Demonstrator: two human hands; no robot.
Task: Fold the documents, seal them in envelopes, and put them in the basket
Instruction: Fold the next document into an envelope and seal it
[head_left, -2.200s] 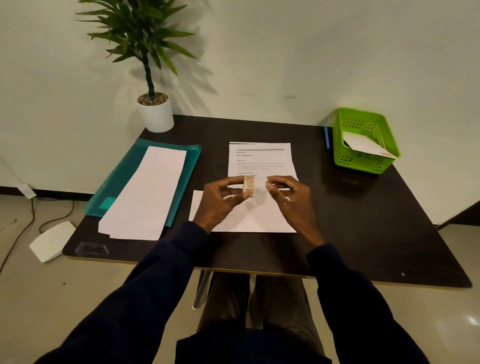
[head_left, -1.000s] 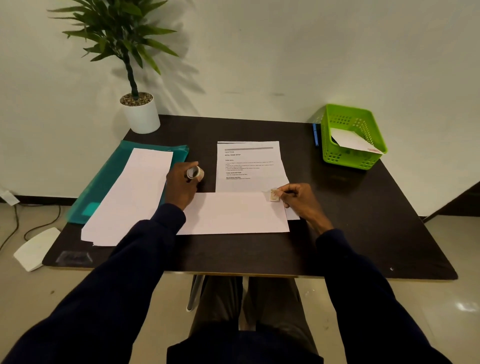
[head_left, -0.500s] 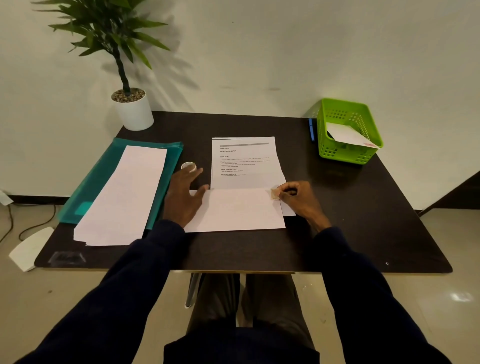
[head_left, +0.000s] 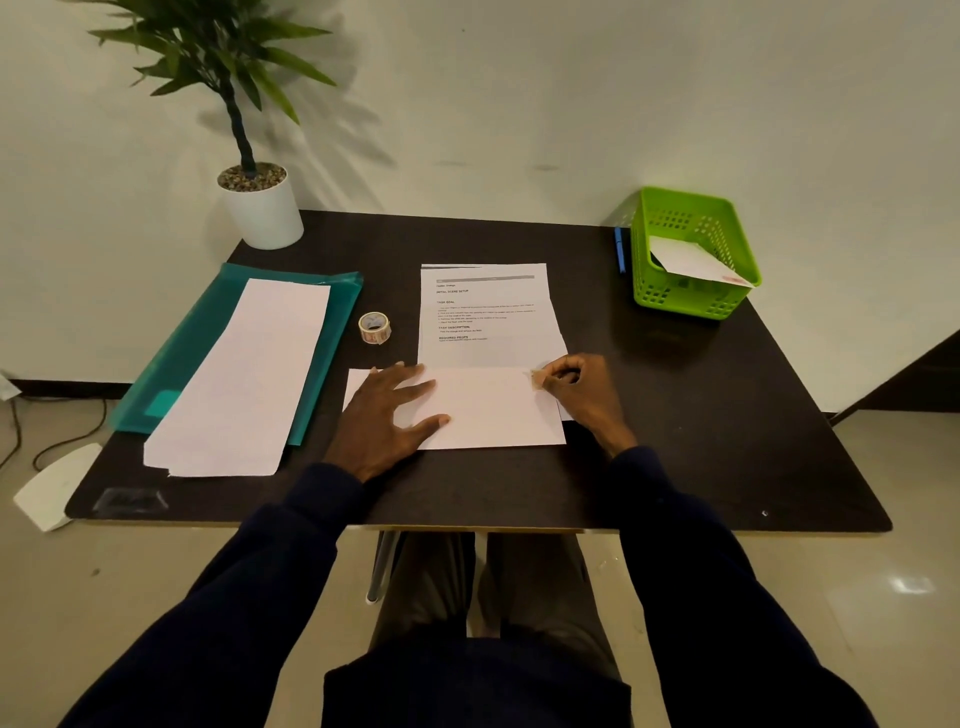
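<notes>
A white envelope (head_left: 493, 410) lies across the near middle of the dark table, over the lower edge of a printed document (head_left: 485, 317). My left hand (head_left: 387, 418) rests flat on the envelope's left part, fingers spread. My right hand (head_left: 576, 395) pinches a small piece of tape (head_left: 537, 379) at the envelope's upper right corner. A roll of tape (head_left: 374, 327) stands on the table left of the document. The green basket (head_left: 644, 291) at the back right holds one white envelope (head_left: 696, 262).
A teal folder (head_left: 202, 332) on the left carries a stack of long white envelopes (head_left: 244, 379). A potted plant (head_left: 262, 208) stands at the back left corner. A blue pen (head_left: 620, 249) lies beside the basket. The table's front edge (head_left: 467, 527) runs just under my wrists.
My left hand set the tape roll down left of the document and moved onto the envelope. My right hand carried the torn piece of tape to the envelope's upper right corner.
</notes>
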